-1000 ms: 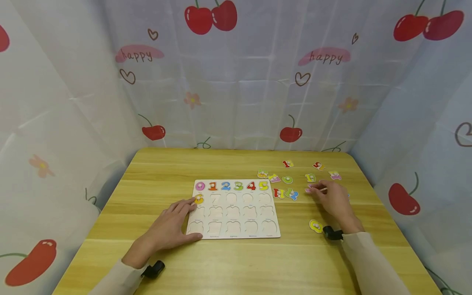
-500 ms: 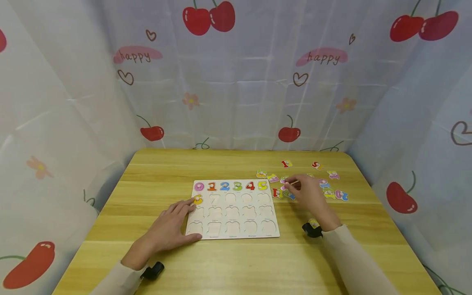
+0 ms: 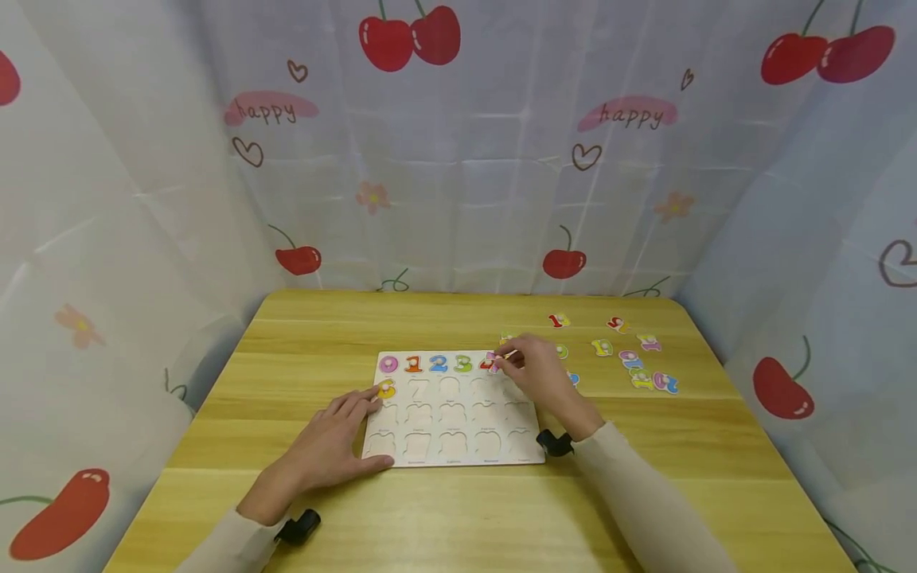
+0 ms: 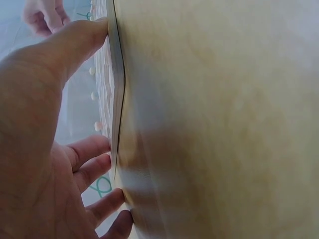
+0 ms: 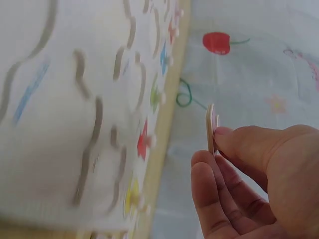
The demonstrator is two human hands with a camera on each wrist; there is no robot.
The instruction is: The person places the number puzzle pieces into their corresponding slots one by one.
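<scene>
A white number puzzle board point(image 3: 434, 439) lies on the table, with knobbed pieces for 0 to 5 along its top row and an orange 6 point(image 3: 387, 388) below the 0. My left hand point(image 3: 322, 446) rests at the board's left side, thumb on the near edge and fingertips by the 6. Over the top row, my right hand point(image 3: 540, 378) pinches a small pink number piece point(image 5: 210, 129), raised above the board in the right wrist view. Its digit cannot be made out. The hand hides the 5 and part of the red 4.
Several loose number pieces lie right of the board, among them a red-and-yellow one point(image 3: 559, 320), a pink-and-yellow one point(image 3: 649, 342) and a pink-and-blue one point(image 3: 665, 383). The right sleeve point(image 3: 645, 497) crosses the table point(image 3: 430, 517). A cherry-print curtain point(image 3: 458, 199) stands behind.
My right hand has carried the pink piece left from the loose pieces to above the board's top row. The left hand has stayed in place on the board.
</scene>
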